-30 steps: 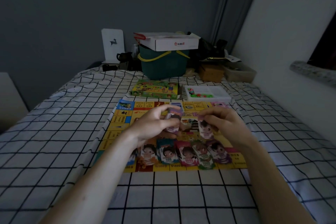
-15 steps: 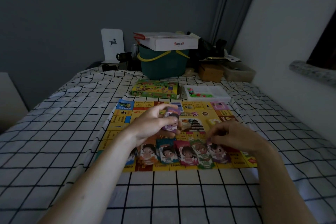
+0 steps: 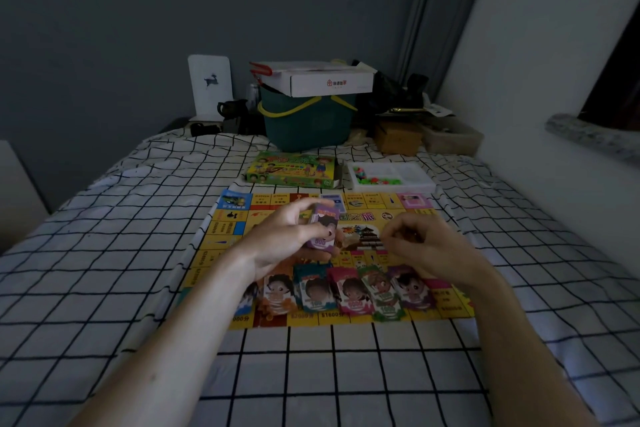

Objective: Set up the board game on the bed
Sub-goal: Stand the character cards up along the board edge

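Observation:
The yellow game board (image 3: 221,230) lies flat on the checked bed sheet. Several small piles of play notes with cartoon faces (image 3: 349,291) stand in a row along its near edge. My left hand (image 3: 284,239) is above the board's middle and grips a stack of notes (image 3: 325,229) with a purple 500 note on top. Just right of that stack, above the board, my right hand (image 3: 427,246) hovers with its fingers loosely curled; I see nothing in it.
The green game box (image 3: 291,168) and a white tray of coloured pieces (image 3: 408,180) lie beyond the board. A green basket (image 3: 308,128) with a white carton (image 3: 329,81) on it stands at the bed's far end. A white wall runs along the right.
My right hand carried a note down to the rightmost pile, left it there, and has risen back toward the stack. My left hand has kept hold of the stack.

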